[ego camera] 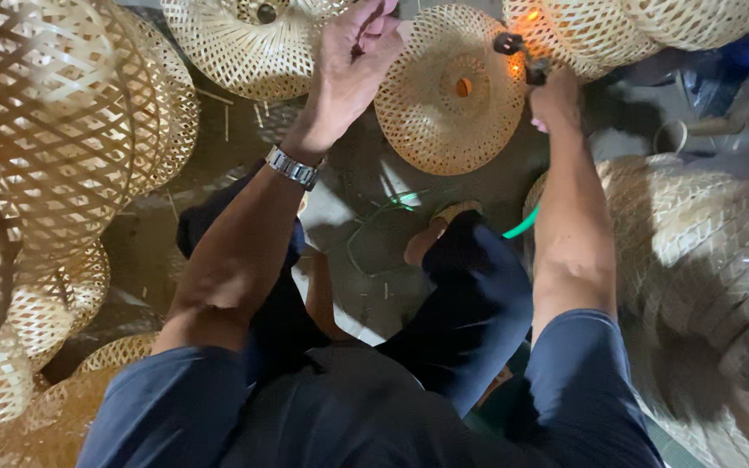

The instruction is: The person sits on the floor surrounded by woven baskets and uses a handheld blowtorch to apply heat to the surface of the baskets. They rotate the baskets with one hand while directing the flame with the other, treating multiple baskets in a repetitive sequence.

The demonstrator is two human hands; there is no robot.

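- The left hand [353, 52] reaches far forward, arm almost straight, wrist bent up, with a metal wristwatch [292, 166] on the wrist; its fingers are curled over the top rim of a woven bamboo lampshade [448, 91], apparently to steady it upright so the domed face turns toward the other hand
- The right hand [555, 97] is stretched out at the same height, forearm rising from the blue sleeve, fist clenched round a small dark torch-like tool [520, 54]; an orange glow shows at its tip and another at the shade's centre hole, so it may be singeing stray fibres, though the tool is too small to tell for sure
- The held lampshade stands on edge between the two hands, just beyond the person's knees, its rim touching or nearly touching the neighbouring shades
- Large stacks of like bamboo shades [54, 130] crowd the left, and a plastic-wrapped bundle of shades [704, 243] lies at the right, both within arm's reach of the seated person
- More shades [244, 43] lean along the far side
- On the grey floor [366, 173] lie bamboo slivers and a thin green hose [520, 225] that runs toward the right arm, beside the foot
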